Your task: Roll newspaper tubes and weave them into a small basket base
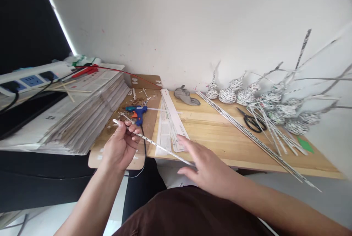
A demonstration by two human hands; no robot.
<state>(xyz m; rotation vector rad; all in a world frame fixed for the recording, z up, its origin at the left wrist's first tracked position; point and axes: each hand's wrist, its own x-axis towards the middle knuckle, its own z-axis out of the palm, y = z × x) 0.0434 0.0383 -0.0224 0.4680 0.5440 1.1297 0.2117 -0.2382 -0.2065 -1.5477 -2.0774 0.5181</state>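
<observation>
Paper tube (159,146), thin, printed, held in the air over the near edge of the table (217,133), in front of the wearer's body. Slants from upper left to lower right.

Left hand (119,148): palm up, thumb and fingers closed on tube near its upper end; tip pokes out past the thumb. Right hand (206,166): open, fingers extended, thumb apart, tube's lower end in the gap between. Firm grip there or mere contact: cannot tell.

Just beyond left hand: blue glue gun (140,115) on cardboard (152,100), scraps around it. Flat paper strips (176,122) between board and bare wood; grey cloth (187,96) behind. To the right, long rods (242,127), black scissors (254,123), loose short rods (284,138). Woven gourd shapes (227,95) along the wall. Far left, paper stack (110,100) bearing a power strip (31,80).
</observation>
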